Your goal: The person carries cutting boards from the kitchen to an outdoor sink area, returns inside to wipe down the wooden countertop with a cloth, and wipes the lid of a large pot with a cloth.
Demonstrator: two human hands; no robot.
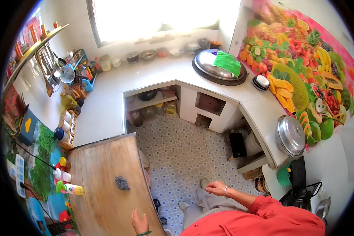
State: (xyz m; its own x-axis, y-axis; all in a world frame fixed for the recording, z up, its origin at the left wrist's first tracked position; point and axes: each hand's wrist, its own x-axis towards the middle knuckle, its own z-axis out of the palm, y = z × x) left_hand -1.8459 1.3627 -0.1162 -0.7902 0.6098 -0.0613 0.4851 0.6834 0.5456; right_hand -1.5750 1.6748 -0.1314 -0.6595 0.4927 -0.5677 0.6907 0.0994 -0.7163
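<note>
Left grip (139,222) is wide, its fingers spread, near the lower part of the wooden counter (102,165); the right grip (216,188) is loosely curled above the legs, and whether anything is held there cannot be told. A grey scrubber (122,183), seemingly of wire, is set on the wooden counter, apart from both. To its left, a green-capped bottle (71,188) and a white bottle (62,175) are placed near the wall. Farther off, a green cloth (227,63) is draped over a domed metal lid (204,65)
</note>
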